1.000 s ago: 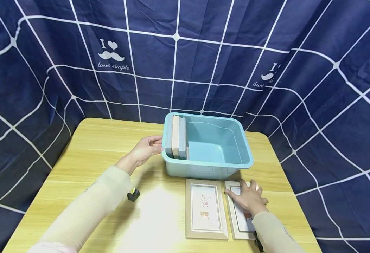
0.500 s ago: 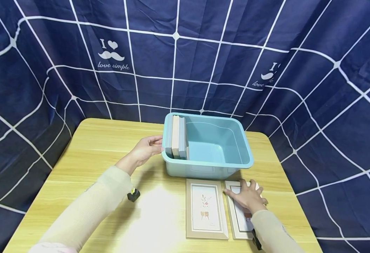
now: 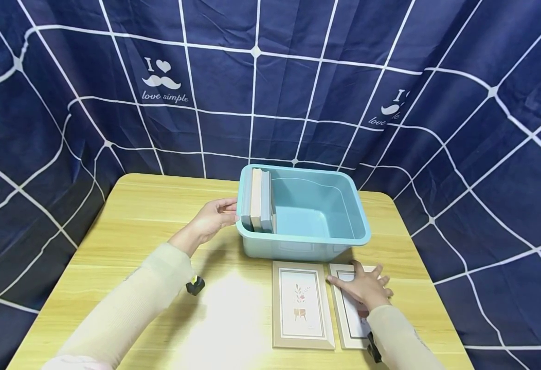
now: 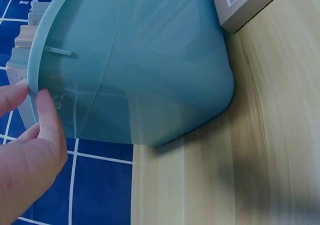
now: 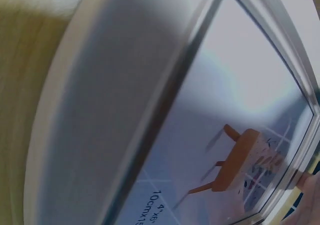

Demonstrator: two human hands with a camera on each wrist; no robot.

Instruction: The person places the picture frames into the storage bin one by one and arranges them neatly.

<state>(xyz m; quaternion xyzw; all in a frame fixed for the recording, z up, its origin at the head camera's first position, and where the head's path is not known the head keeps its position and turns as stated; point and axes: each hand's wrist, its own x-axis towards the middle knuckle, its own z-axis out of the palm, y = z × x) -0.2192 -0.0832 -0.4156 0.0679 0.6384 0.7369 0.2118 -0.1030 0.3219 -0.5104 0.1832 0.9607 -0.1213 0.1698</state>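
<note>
One beige frame (image 3: 302, 329) flanks the white frame (image 3: 351, 316) under the spread right hand (image 3: 367, 288); left hand (image 3: 209, 221) pinches tub rim (image 3: 303, 238).

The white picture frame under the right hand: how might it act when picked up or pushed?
The frame looks stiff, given its thick, straight border. Its shiny pane shows reflections, so it may be smooth and perhaps breakable. Lying flat, it would probably slide rather than roll.

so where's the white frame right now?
Head view, low and right of centre: the white frame is on the table under the right hand, just right of the tan frame.
</note>
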